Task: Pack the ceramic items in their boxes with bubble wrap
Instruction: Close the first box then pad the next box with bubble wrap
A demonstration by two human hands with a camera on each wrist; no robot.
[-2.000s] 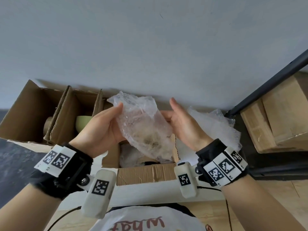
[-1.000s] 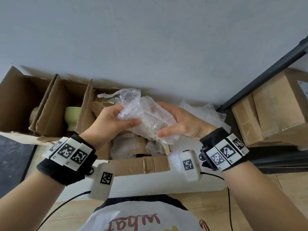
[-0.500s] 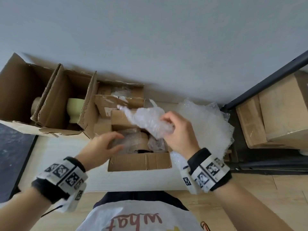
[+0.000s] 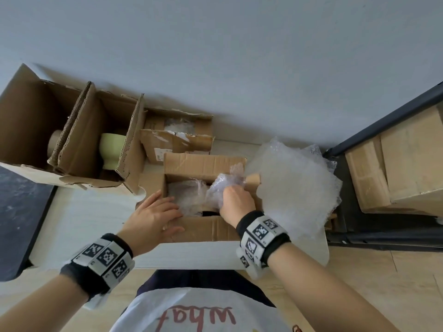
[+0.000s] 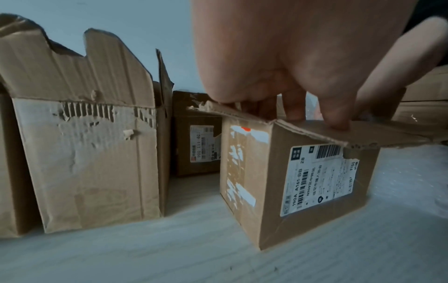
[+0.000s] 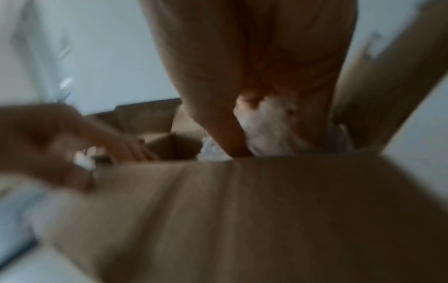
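A small open cardboard box (image 4: 203, 230) stands on the white table in front of me. My right hand (image 4: 231, 196) grips a crumpled bubble-wrap bundle (image 4: 221, 184) and holds it down inside the box's right half; what the bundle wraps is hidden. More bubble wrap (image 4: 185, 196) lies in the box's left half. My left hand (image 4: 167, 215) rests on the box's near left corner, fingers fairly straight. In the left wrist view its thumb (image 5: 339, 118) presses the near flap of the box (image 5: 315, 172). The right wrist view is blurred: right hand (image 6: 254, 124), bundle (image 6: 271, 132).
A pale green ceramic vase (image 4: 112, 149) stands in a tall open box (image 4: 96, 168) at the left, a brown piece (image 4: 54, 140) in the box beside it. Another small box (image 4: 177, 140) sits behind. A loose bubble-wrap sheet (image 4: 292, 188) lies right; stacked cartons (image 4: 395, 168) on a dark shelf.
The bundle came down from chest height into the small box. My left hand let go of it and settled on the box's corner; my right hand alone holds it now.
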